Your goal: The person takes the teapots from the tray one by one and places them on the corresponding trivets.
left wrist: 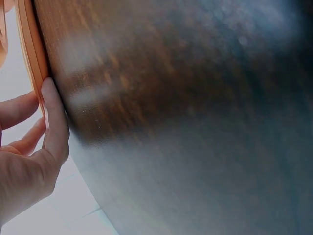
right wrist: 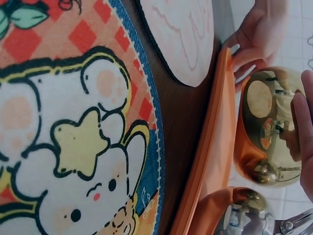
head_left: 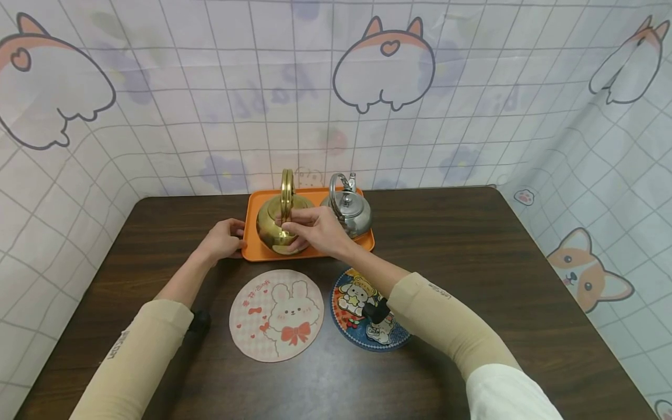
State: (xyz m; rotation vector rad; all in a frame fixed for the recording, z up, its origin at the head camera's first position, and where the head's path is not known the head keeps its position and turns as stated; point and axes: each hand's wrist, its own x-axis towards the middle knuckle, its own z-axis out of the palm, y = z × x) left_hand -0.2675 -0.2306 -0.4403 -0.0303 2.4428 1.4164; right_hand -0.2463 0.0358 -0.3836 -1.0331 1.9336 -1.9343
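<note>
While round gold kettle (head_left: 270, 224) gleams | right grip (head_left: 317, 229) pinches handle (head_left: 287, 186) | left grip (head_left: 223, 239) holds tray (head_left: 253, 248)

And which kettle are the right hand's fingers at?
The gold kettle, on the left of the orange tray: the right hand is at its handle. The silver kettle stands to its right.

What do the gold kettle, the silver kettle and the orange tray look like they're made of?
Gold kettle: polished metal, probably, given its mirror-like reflections. Silver kettle: likely shiny metal, possibly stainless steel, judging by its bright reflections. Orange tray: probably smooth plastic, evenly coloured with a raised rim.
</note>
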